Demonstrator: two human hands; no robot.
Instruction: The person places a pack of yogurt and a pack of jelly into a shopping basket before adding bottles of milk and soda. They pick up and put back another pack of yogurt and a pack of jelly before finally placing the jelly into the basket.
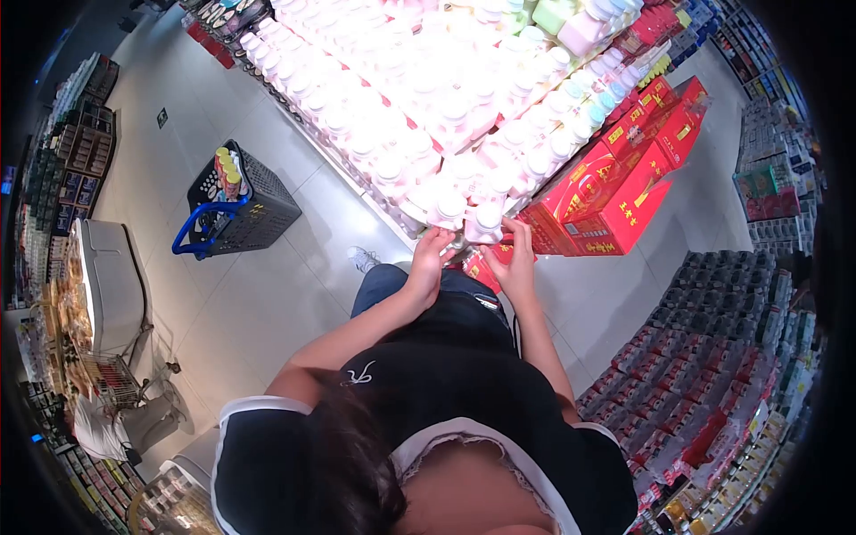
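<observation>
1. Leftward, a dark basket (265,214) stands on pale floor tiles (285,299).
2. My left hand (426,267), then right hand (514,263), meet pale bottles (487,223) at the lit display's (378,210) corner; whether my fingers (521,235) grip, I cannot tell.
3. Red cartons (615,214) stand rightward.

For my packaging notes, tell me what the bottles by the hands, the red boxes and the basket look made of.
Bottles: probably plastic, pale and rounded; glare leaves finish open. Red boxes: likely smooth printed cardboard; flat panels, crisp edges. Basket: apparently matte moulded plastic; perforated walls.

black top (464,374) | white trim (266,403) | white chest marking (359,373) | blue jeans (379,285)
</observation>
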